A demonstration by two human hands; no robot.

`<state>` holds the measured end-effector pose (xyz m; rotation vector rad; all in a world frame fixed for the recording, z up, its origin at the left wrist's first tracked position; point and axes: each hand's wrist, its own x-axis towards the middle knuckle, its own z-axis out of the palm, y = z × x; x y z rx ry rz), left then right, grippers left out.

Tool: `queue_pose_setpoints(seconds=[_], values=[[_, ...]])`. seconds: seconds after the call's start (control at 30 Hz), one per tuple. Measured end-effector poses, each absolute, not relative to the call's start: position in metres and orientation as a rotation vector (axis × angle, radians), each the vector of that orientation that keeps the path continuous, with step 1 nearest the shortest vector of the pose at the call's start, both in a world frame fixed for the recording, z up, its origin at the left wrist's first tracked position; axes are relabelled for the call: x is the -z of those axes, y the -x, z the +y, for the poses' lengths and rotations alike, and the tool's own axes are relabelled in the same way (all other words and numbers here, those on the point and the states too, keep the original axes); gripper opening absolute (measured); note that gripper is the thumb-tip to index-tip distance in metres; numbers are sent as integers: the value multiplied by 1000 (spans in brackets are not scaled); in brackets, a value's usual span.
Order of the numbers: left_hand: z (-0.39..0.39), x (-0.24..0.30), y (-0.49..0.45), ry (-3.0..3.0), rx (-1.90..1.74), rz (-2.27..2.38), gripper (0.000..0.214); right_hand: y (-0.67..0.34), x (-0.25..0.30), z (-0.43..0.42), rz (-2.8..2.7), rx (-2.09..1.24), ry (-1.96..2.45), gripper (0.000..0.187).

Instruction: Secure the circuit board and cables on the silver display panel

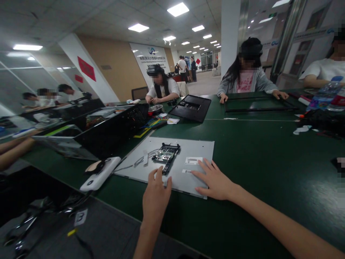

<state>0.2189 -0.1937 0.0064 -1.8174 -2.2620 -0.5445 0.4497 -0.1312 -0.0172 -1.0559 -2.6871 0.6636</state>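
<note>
A grey metal panel (194,149) lies flat on the green table (256,162) in front of me, with a small circuit board in a black bracket (167,154) fixed near its middle and white labels (193,160) to the right of it. My left hand (155,196) rests on the panel's near edge, fingers stretched out just below the board. My right hand (214,180) lies flat and spread on the panel's near right corner, beside the labels. Neither hand holds anything.
A white power bank (101,173) lies left of the panel. A black open monitor housing (107,131) stands further left. Across the table, people sit at a black back cover (192,107) and a black frame (258,104). Loose parts lie at right (303,129).
</note>
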Motion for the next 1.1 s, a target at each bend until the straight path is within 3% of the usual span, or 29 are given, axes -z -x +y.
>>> queue_pose_setpoints(seconds=[0.2,0.5,0.83,1.1], values=[[-162,-9,-204,1973,245,-2353,32,-451,19,-131,-2689,-700,1058,72],[-125,-6,-180,2057,142,-2321,17,-450,21,-131,-2677,-656,1040,70],[-49,-8,-174,1998,174,-2294,19,-451,18,-131,-2679,-669,1049,68],[-55,-3,-174,1972,161,-2310,19,-452,19,-130,-2678,-681,1041,68]])
